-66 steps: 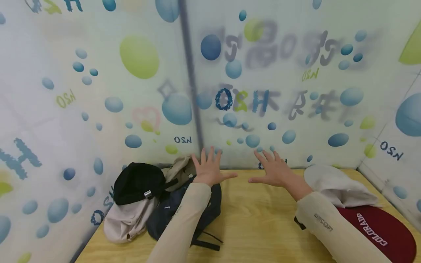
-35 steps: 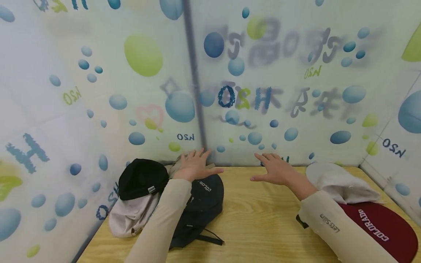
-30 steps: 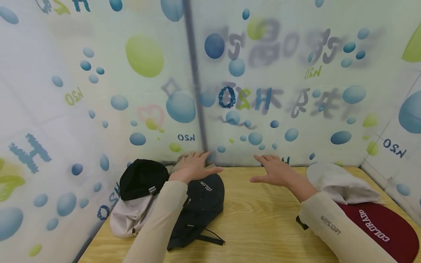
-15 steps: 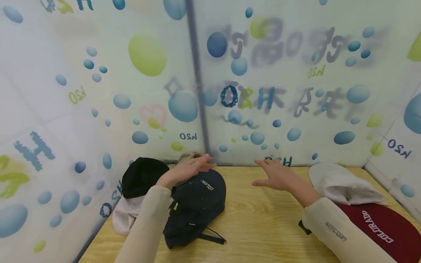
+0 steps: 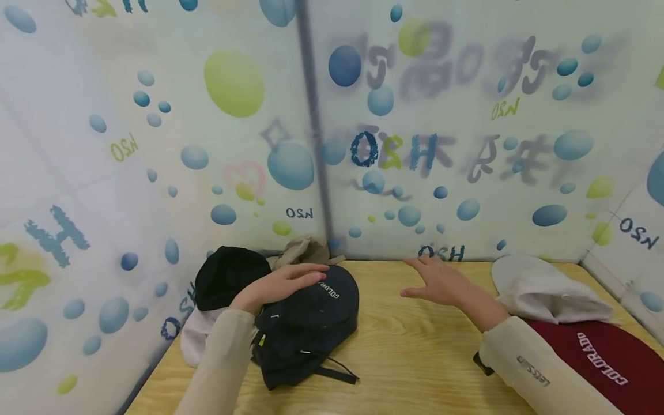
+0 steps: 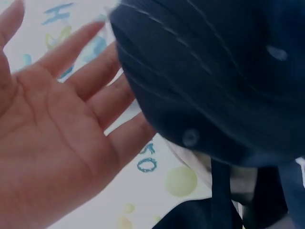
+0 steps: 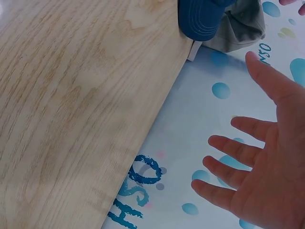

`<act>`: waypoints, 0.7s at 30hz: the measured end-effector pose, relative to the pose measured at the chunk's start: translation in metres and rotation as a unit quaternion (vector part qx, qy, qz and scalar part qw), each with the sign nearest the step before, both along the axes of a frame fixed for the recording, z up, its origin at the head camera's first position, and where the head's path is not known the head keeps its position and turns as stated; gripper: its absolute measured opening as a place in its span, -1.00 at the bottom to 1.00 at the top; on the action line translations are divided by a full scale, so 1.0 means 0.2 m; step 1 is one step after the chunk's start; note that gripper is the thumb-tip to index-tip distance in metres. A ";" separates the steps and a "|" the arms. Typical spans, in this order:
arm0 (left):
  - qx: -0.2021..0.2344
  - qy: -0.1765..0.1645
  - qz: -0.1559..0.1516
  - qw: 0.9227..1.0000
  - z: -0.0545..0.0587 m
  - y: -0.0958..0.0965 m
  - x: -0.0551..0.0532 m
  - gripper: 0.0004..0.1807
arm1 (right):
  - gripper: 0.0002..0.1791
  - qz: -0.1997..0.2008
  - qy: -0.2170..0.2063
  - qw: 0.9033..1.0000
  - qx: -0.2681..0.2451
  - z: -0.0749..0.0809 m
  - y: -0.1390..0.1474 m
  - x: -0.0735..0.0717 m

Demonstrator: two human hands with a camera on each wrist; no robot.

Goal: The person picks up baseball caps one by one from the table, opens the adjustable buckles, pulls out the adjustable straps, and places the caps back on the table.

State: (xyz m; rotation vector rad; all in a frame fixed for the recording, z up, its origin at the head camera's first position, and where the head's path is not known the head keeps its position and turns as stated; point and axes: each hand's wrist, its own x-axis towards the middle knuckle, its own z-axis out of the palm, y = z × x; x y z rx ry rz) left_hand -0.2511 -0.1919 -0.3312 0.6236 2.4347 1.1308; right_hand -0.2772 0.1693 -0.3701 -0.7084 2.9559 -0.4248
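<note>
Left fingers [image 6: 115, 99] over navy cap [image 5: 311, 325]

6 caps show: 1 black cap [image 5: 230, 276], 1 pale pink cap [image 5: 194, 335], 1 tan cap [image 5: 305, 251], 1 navy cap [image 5: 317, 323], 1 white cap [image 5: 544, 294] and 1 maroon cap [image 5: 622, 351]. Also visible are 1 table [image 5: 415, 351], 1 left hand [image 5: 275, 286], 1 right hand [image 5: 445, 283] and 2 sleeves [image 5: 218, 360].

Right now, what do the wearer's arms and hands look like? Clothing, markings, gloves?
Long cream sleeves on both arms: the left sleeve shows no print, the right sleeve carries small dark lettering behind the cuff, too blurred to read surely. Left hand and right hand are bare: no gloves, no rings visible.
</note>
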 end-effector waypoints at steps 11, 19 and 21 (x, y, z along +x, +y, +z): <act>-0.044 0.028 -0.056 0.997 -0.04 -0.08 0.05 -0.31 | -0.11 0.001 -0.010 1.000 0.006 0.00 0.00 0.00; -0.081 0.036 -0.027 0.996 -0.06 -0.10 0.09 -0.21 | -0.17 0.014 0.004 1.000 0.008 -0.02 -0.01 0.01; -0.091 0.033 -0.023 0.995 -0.06 -0.10 0.10 -0.21 | -0.20 0.019 0.009 1.000 0.005 -0.02 -0.01 0.01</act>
